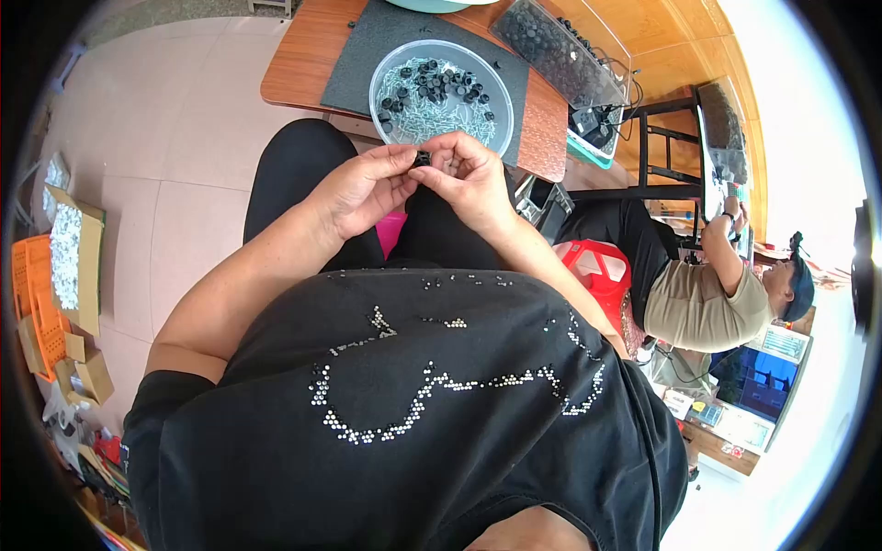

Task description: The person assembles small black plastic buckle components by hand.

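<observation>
Between the fingertips of both hands is a small round black plastic part (423, 159), held just in front of the near rim of a bowl. My left hand (365, 188) pinches it from the left with thumb and forefinger. From the other side, my right hand (467, 179) grips it with thumb and curled fingers. The clear round bowl (377, 92) holds many silvery screws (427, 121) with several loose black parts (441, 81) lying on top. Fingers hide most of the held part, so its exact kind is unclear.
A dark mat (354, 69) lies under the bowl on a brown wooden table (299, 69). At the back right stands a clear bin (560, 55) of black parts. Another person (707, 294) sits at the right beside a red plastic stool (593, 271). Cartons (87, 266) stand at left.
</observation>
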Action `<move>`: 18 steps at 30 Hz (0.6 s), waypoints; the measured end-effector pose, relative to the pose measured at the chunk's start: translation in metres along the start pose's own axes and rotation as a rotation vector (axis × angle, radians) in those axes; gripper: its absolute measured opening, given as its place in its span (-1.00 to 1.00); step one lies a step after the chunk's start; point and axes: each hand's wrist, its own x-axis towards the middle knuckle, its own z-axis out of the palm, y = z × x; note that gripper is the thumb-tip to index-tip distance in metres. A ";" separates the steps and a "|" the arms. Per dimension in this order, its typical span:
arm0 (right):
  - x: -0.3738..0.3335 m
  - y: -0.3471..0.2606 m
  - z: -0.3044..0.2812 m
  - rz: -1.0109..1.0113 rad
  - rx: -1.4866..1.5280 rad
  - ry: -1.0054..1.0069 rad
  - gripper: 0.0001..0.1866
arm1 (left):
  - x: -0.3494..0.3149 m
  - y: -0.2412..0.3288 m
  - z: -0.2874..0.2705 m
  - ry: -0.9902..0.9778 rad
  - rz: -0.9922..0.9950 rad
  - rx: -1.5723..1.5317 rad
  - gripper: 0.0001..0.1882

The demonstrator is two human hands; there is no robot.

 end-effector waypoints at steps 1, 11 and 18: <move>0.000 -0.001 0.001 0.007 0.049 0.015 -0.71 | 0.000 0.000 0.000 0.005 0.000 -0.014 -0.81; 0.000 0.001 0.009 0.037 0.303 0.078 -0.80 | -0.003 -0.001 0.005 -0.006 -0.015 -0.115 -0.85; 0.000 0.002 0.009 -0.001 0.297 0.066 -0.81 | -0.006 -0.003 0.011 0.000 -0.029 -0.124 -0.83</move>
